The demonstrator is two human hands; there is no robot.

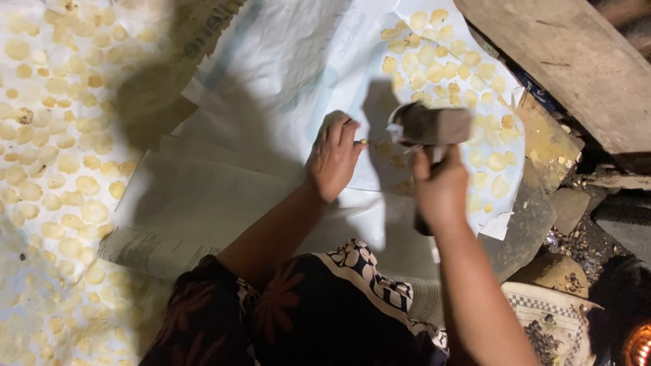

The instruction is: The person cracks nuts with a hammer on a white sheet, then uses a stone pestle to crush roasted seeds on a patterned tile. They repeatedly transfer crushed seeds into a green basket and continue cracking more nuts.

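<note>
small piece (pixel 364 142) at left hand (pixel 332 159) fingertips — mallet (pixel 428 125) raised in right hand (pixel 441 190)

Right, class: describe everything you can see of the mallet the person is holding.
The mallet has a blocky, dark brownish head that looks like wood or stone, lying roughly level above the white sheet of flattened yellow discs. Something pale clings to its left end. Its handle runs down into the right hand, which grips it. The left hand is beside it, apart.

Home food workshop: floor sheets (pixel 271 74) of flattened chips (pixel 61 163) (fire (pixel 641 346) nearby).
</note>
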